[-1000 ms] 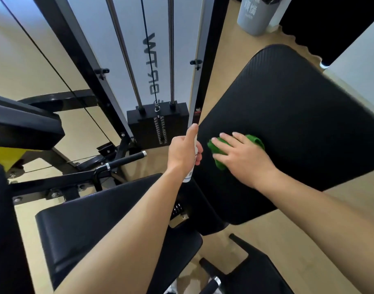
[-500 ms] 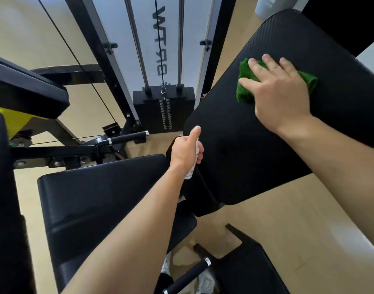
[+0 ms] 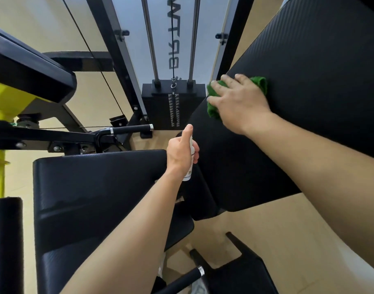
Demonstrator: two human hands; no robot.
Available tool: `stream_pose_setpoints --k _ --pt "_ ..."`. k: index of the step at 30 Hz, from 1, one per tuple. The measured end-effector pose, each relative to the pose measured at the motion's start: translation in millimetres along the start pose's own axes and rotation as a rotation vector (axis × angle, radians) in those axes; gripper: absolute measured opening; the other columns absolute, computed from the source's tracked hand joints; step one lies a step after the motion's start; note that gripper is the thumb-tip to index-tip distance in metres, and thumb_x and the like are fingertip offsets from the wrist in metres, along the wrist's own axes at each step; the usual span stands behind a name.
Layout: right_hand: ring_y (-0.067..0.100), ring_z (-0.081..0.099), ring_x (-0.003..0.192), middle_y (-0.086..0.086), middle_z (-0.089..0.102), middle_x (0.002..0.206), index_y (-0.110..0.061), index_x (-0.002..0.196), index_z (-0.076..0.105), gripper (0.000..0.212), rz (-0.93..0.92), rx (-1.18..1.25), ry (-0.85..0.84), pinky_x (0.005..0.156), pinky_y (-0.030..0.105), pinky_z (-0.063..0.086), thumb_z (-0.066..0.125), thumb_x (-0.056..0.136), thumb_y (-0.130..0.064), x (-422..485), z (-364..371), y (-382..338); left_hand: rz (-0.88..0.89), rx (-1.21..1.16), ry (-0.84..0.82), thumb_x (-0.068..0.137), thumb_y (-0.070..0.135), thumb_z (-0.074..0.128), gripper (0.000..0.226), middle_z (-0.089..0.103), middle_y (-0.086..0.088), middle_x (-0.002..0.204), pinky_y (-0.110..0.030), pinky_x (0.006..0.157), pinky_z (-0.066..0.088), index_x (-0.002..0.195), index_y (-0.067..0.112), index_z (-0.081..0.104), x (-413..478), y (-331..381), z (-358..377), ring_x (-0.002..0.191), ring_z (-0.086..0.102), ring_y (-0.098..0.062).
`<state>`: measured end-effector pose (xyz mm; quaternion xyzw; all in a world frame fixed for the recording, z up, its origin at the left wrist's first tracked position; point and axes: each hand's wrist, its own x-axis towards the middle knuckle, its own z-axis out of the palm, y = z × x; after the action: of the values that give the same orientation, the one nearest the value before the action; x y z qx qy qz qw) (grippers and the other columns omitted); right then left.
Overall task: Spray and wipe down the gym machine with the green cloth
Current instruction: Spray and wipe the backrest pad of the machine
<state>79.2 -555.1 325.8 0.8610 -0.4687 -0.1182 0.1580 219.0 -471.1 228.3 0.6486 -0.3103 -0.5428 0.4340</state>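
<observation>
Over the black seat pad (image 3: 101,187), left hand (image 3: 180,152) wrapped round a small white spray bottle (image 3: 188,176), thumb up; further right, right hand (image 3: 239,105) flat with fingers spread, pressing the green cloth (image 3: 260,83) onto the big black back pad (image 3: 319,81) near its left edge.

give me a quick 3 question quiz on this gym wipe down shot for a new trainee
1. The left hand grips: A) a white spray bottle B) a dumbbell C) a phone
2. True or false: the right hand presses the green cloth on the large black pad.
3. What colour is the frame part at far left?
Key: 1 A; 2 true; 3 yellow
</observation>
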Motion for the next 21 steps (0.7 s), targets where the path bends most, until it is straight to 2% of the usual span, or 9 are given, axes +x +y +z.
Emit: stream_pose_setpoints --k 1,4,6,8,11,14,17,19,21 --pt "0.03 0.022 0.153 0.005 0.027 0.166 -0.032 0.146 0.05 0.043 -0.088 0.007 -0.055 0.123 0.048 0.017 0.043 0.103 -0.03 -5.0 13.6 -19.1 -0.002 -0.012 0.014 0.106 0.052 0.046 0.067 0.057 -0.005 0.054 -0.023 0.05 0.05 0.06 0.006 0.059 0.0 -2.9 -3.7 0.048 0.056 -0.014" --pt "0.027 0.032 0.147 -0.001 0.044 0.155 -0.033 0.136 0.06 0.038 -0.366 0.021 -0.277 0.12 0.046 0.022 0.04 0.104 -0.033 -44.1 53.9 -74.9 -0.017 -0.052 0.048 0.105 0.049 0.045 0.067 0.056 -0.007 0.052 -0.026 0.051 0.05 0.055 0.006 0.057 -0.3 -9.5 -15.6 0.048 0.055 -0.017" --pt "0.024 0.029 0.15 -0.005 0.042 0.157 -0.035 0.138 0.059 0.038 -0.484 -0.004 -0.429 0.123 0.046 0.016 0.041 0.105 -0.032 -69.4 56.8 -84.5 -0.026 -0.042 0.056 0.104 0.051 0.044 0.068 0.057 -0.007 0.053 -0.027 0.053 0.05 0.055 0.006 0.057 0.5 -12.8 -22.5 0.049 0.056 -0.016" --pt "0.022 0.028 0.15 -0.008 0.043 0.157 -0.036 0.138 0.059 0.04 -0.463 -0.028 -0.385 0.125 0.046 0.009 0.041 0.104 -0.027 -57.8 45.1 -67.1 -0.029 -0.034 0.058 0.105 0.05 0.043 0.067 0.058 -0.007 0.053 -0.024 0.052 0.05 0.058 0.004 0.058 2.3 -15.9 -27.6 0.048 0.056 -0.015" --pt "0.025 0.028 0.15 -0.006 0.043 0.156 -0.039 0.138 0.057 0.042 -0.24 -0.114 -0.182 0.123 0.052 0.01 0.045 0.101 -0.023 12.3 28.1 -31.5 -0.026 -0.026 0.052 0.106 0.049 0.043 0.066 0.057 -0.008 0.055 -0.022 0.051 0.05 0.059 0.004 0.059 4.0 -21.7 -32.5 0.048 0.056 -0.013" --pt "0.031 0.028 0.15 0.001 0.042 0.157 -0.036 0.136 0.059 0.037 -0.136 -0.121 -0.196 0.123 0.053 0.017 0.05 0.101 -0.029 49.5 32.0 -45.7 -0.008 -0.007 0.03 0.106 0.049 0.042 0.067 0.057 -0.008 0.055 -0.026 0.055 0.05 0.058 0.005 0.058 4.4 -28.5 -40.2 0.049 0.056 -0.014" --pt "0.027 0.039 0.14 -0.003 0.054 0.143 -0.03 0.127 0.066 0.033 -0.323 -0.092 -0.281 0.117 0.046 0.027 0.044 0.102 -0.029 6.2 65.8 -89.9 -0.001 0.001 0.016 0.106 0.048 0.042 0.068 0.056 -0.009 0.053 -0.031 0.059 0.05 0.056 0.005 0.058 6.3 -30.7 -50.2 0.049 0.055 -0.016" --pt "0.023 0.034 0.146 -0.005 0.05 0.15 -0.029 0.135 0.062 0.036 -0.499 -0.024 -0.454 0.122 0.042 0.021 0.044 0.104 -0.026 -38.9 76.1 -106.6 0.007 -0.004 0.016 0.106 0.048 0.041 0.069 0.056 -0.009 0.052 -0.033 0.062 0.05 0.055 0.006 0.058 6.6 -31.2 -53.1 0.049 0.055 -0.016" --pt "0.018 0.024 0.153 -0.009 0.039 0.16 -0.034 0.144 0.054 0.042 -0.547 0.031 -0.54 0.126 0.04 0.012 0.047 0.103 -0.025 -50.5 64.8 -96.8 0.014 0.014 -0.001 0.107 0.048 0.04 0.07 0.056 -0.008 0.05 -0.032 0.065 0.049 0.055 0.005 0.058 5.4 -31.9 -53.0 0.048 0.056 -0.015"
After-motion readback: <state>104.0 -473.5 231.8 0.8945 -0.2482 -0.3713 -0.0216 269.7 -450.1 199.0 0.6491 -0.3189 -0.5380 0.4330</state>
